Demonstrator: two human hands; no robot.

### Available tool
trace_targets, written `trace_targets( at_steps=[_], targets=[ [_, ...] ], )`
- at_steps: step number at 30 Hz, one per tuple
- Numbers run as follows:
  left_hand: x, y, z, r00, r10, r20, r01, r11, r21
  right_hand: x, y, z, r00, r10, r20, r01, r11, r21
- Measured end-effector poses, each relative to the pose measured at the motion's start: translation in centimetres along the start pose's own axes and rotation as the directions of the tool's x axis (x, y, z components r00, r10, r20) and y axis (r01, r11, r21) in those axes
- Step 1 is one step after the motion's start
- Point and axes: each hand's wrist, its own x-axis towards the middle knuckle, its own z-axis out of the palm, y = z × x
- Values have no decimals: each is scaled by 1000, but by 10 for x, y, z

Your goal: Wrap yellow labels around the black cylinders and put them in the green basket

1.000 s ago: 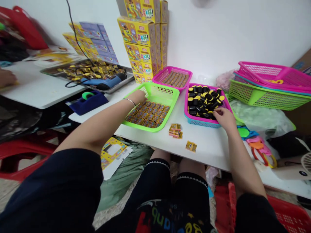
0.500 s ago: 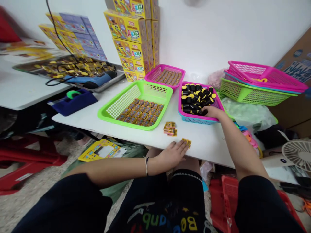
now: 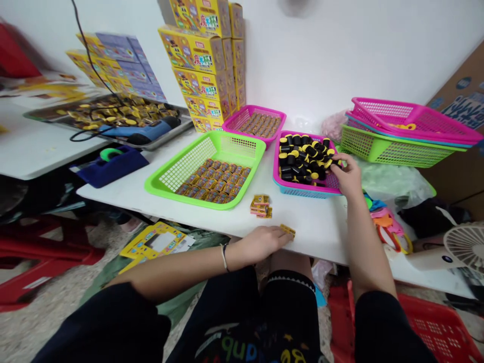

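Note:
At the table's front edge, my left hand (image 3: 266, 243) has its fingers curled at a small yellow printed card (image 3: 288, 231), pinching its near side. A small pile of similar cards (image 3: 260, 206) lies just beyond it. My right hand (image 3: 348, 175) is at the right side of the pink basket (image 3: 278, 174), closed on a small black cup (image 3: 334, 165) that its fingers partly hide. Loose black cups with yellow lids (image 3: 302, 156) heap up in that basket, which sits in a blue one. Left of it, a green basket (image 3: 159, 184) holds rows of cups wrapped in printed labels (image 3: 219, 180).
Another pink basket (image 3: 250, 112) with wrapped cups stands behind, beside stacked yellow boxes (image 3: 202, 55). On the left are a blue tape dispenser (image 3: 113, 164), a blue heat tool (image 3: 151, 131) and a metal tray (image 3: 185, 126). Stacked baskets (image 3: 401, 146) and a fan (image 3: 467, 247) are at right.
My right hand has moved from the front of the black cups to the basket's right side. My left hand's fingers have curled in at the card, which now sits tilted.

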Motion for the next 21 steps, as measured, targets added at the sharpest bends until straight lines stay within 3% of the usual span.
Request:
trace_targets(
  at_steps=[4, 7, 10, 13, 16, 18, 21],
  targets=[
    [11, -10, -5, 991, -127, 42, 132, 978, -160, -3, 4, -3, 990, 59, -130, -51, 996, 67],
    [15, -18, -7, 985, -159, 70, 174, 914, -367, -5, 5, -4, 976, 12, -217, 2, 998, 67],
    [22, -24, -13, 977, -195, -83, 141, 893, -427, -6, 6, -5, 963, -41, -265, 56, 997, 50],
    [36, -27, -28, 910, -289, -299, 88, 837, -540, -11, 2, -4, 963, -102, -251, 90, 994, -58],
    [58, -32, -49, 850, -417, -322, 88, 714, -694, -20, -5, -1, 958, -187, -219, 168, 980, -102],
    [77, -39, -61, 807, -461, -369, 118, 738, -665, -27, -10, 2, 955, -238, -179, 230, 971, -62],
    [103, -51, -66, 724, -448, -525, 146, 843, -518, -34, -16, 4, 950, -287, -122, 293, 956, 32]
  ],
)
